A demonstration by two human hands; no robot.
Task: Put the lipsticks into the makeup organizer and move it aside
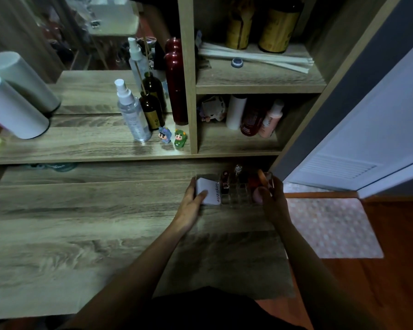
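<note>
A clear plastic makeup organizer [236, 195] sits at the far right of the wooden desk [81, 222], close under the shelf. Several lipsticks [225, 181] stand in its slots, dark and hard to tell apart. A white box [210, 194] printed "4U2skin" fills its left end. My left hand [193, 201] grips that left end over the white box. My right hand [271, 198] clasps the right end, next to a pink round item [258, 195].
Above the desk a shelf [93, 146] carries a clear spray bottle [131, 113], a brown diffuser bottle [150, 110], a red bottle [177, 86] and two small figurines [173, 138]. Cubbies to the right hold bottles. White cylinder [12, 108] at left. Dotted mat [332, 227] on the floor.
</note>
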